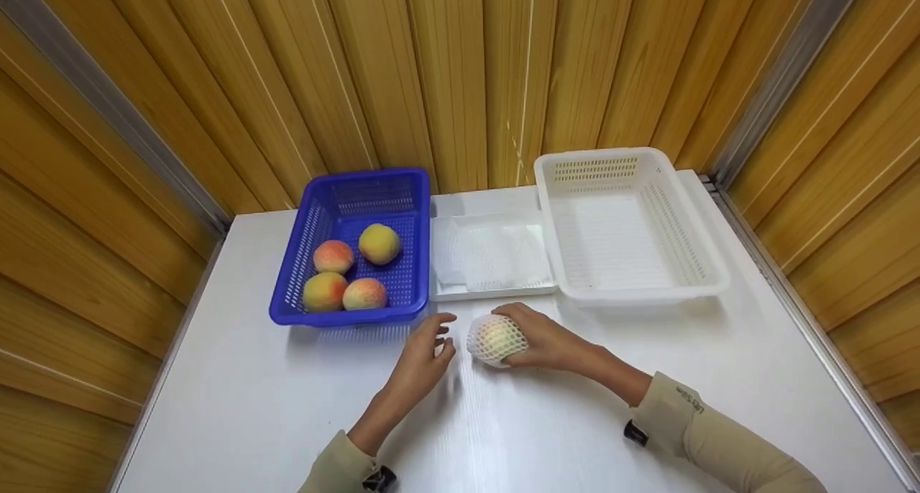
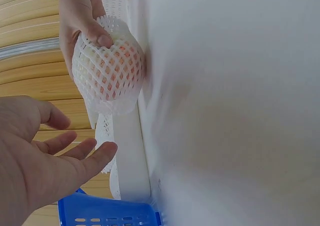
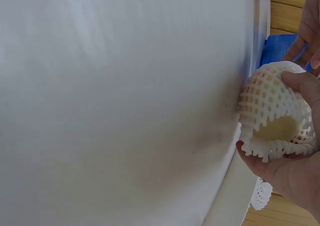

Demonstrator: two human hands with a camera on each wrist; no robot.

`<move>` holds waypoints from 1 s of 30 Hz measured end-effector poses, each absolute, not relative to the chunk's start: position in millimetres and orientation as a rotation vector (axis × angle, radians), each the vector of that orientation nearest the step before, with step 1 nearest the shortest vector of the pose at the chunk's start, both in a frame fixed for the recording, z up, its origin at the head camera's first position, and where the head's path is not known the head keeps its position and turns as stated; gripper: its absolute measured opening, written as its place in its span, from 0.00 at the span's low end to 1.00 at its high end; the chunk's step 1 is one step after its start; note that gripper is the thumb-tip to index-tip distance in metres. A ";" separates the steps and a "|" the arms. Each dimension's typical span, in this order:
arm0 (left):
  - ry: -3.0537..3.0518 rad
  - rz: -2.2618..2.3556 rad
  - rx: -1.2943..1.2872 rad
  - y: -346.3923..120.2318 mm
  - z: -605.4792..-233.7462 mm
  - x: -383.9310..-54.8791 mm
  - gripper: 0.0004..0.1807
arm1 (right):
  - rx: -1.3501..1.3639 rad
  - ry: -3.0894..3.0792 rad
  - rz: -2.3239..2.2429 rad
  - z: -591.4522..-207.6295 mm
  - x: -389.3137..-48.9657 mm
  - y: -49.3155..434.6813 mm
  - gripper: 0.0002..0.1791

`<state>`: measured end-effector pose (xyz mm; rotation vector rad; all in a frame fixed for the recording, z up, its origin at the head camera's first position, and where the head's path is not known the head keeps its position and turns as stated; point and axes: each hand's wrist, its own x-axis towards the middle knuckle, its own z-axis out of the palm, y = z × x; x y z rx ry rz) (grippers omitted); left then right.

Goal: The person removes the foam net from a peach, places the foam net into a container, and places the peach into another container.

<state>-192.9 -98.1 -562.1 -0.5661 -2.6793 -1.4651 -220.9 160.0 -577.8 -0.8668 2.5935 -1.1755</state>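
My right hand (image 1: 550, 341) grips a peach (image 1: 497, 340) wrapped in a white foam net sleeve (image 3: 272, 98), low over the white table. Through the mesh the fruit shows pink and yellow, and in the right wrist view the sleeve's open end bares a pale yellow patch. To the left of it is my left hand (image 1: 424, 356), palm toward the peach, fingers loosely bent, a small gap between them and the net. In the left wrist view the left hand's fingers (image 2: 92, 158) hold nothing. Several bare peaches (image 1: 379, 244) lie in a blue basket (image 1: 424, 263) beyond the left hand.
Between the baskets stands a shallow white tray (image 1: 492, 292) holding white foam net sleeves (image 1: 496, 252). At the right is a white plastic basket (image 1: 647, 292) with nothing in it. Wood-look panels (image 1: 460, 83) enclose the table (image 1: 237, 392) at the back and sides.
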 end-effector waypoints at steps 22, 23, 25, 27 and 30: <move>-2.708 -0.788 -0.912 -120.0 -569.5 -189.0 0.29 | -1.207 2.629 -1.103 -561.7 -218.7 164.5 0.48; -2.713 -0.779 -0.907 -120.3 -568.8 -188.8 0.29 | -1.221 2.637 -1.082 -560.9 -218.8 162.0 0.49; -2.726 -0.765 -0.891 -121.1 -567.7 -188.2 0.30 | -1.239 2.650 -1.043 -559.1 -219.0 157.0 0.50; -2.735 -0.754 -0.875 -122.1 -566.4 -187.7 0.30 | -1.257 2.670 -0.999 -557.2 -219.9 152.8 0.51; -2.744 -0.739 -0.854 -124.6 -564.4 -187.0 0.31 | -1.316 2.705 -0.920 -555.0 -221.9 148.0 0.52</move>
